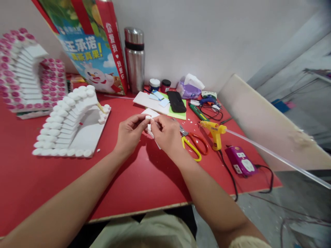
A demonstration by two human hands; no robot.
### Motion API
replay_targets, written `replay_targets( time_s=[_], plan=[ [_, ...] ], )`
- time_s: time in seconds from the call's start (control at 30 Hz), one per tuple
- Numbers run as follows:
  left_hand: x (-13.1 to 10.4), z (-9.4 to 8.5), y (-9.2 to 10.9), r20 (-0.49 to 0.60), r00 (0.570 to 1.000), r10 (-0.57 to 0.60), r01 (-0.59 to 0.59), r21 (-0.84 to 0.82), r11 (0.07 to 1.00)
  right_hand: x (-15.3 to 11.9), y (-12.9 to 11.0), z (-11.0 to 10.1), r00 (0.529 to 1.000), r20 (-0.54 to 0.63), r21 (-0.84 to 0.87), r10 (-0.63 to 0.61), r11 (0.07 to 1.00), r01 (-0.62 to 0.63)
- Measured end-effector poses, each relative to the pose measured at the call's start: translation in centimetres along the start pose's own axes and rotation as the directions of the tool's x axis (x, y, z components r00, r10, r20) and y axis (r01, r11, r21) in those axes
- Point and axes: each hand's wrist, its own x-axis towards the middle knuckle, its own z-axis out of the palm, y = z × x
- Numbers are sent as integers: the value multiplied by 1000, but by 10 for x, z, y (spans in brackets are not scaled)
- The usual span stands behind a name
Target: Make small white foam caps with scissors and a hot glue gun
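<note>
Both hands meet above the middle of the red table. Between the fingertips of my left hand (132,130) and my right hand (167,132) is a small white piece (148,117), pinched from both sides. Beneath the hands lies white board (150,112), partly covered by them. Left of my left hand stands a white curved staircase model (64,127) edged with white rounded pieces. Scissors with one red and one yellow handle (192,148) lie just right of my right hand, partly hidden by it.
A yellow glue gun (214,131) with a long clear stick and a purple power box (241,161) are on the right. A steel flask (134,60), a printed bag (95,51), a black pouch (177,102) and a tissue pack (190,88) stand behind. A pink-dotted model (31,74) is far left.
</note>
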Motion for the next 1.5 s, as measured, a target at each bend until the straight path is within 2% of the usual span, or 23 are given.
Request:
replay_targets(
  time_s=[0.17,0.4,0.57,0.63,0.73,0.83,0.87,0.93,1.0,1.1,1.23,1.3,1.5],
  plan=[
    [-1,-1,0,-56,995,83,-79,56,995,-2,-2,3,998,43,-37,-35,999,37],
    [-3,-1,-2,-76,968,238,-222,176,959,-2,1,2,990,97,5,-106,994,106],
    [-7,0,-4,-35,936,349,-318,338,886,-1,3,2,991,95,12,-93,996,92],
    [-8,0,-3,-2,930,367,-343,353,870,1,4,-1,994,89,27,-64,998,62],
    [-4,-2,-2,12,957,289,-283,251,926,5,8,-8,986,165,87,-3,996,-12],
    [2,-8,1,53,997,63,-67,79,995,9,13,-16,959,285,166,16,984,-66],
    [4,-10,3,96,995,-16,11,53,999,10,14,-18,952,307,182,17,980,-76],
    [8,-13,4,154,984,-92,90,16,996,11,15,-20,944,328,196,23,976,-92],
    [9,-14,4,177,980,-91,93,-3,996,11,15,-19,941,336,209,37,971,-113],
    [9,-14,1,172,985,-12,10,14,1000,10,14,-15,937,338,229,84,959,-168],
    [7,-13,-5,150,988,35,-42,44,998,11,13,-13,952,264,175,152,963,-203],
    [7,-11,-6,139,990,8,-13,38,999,10,13,-13,966,226,138,129,977,-163],
    [3,-8,-2,92,996,7,-11,39,999,3,9,-8,993,99,-48,-69,996,74]
  ],
)
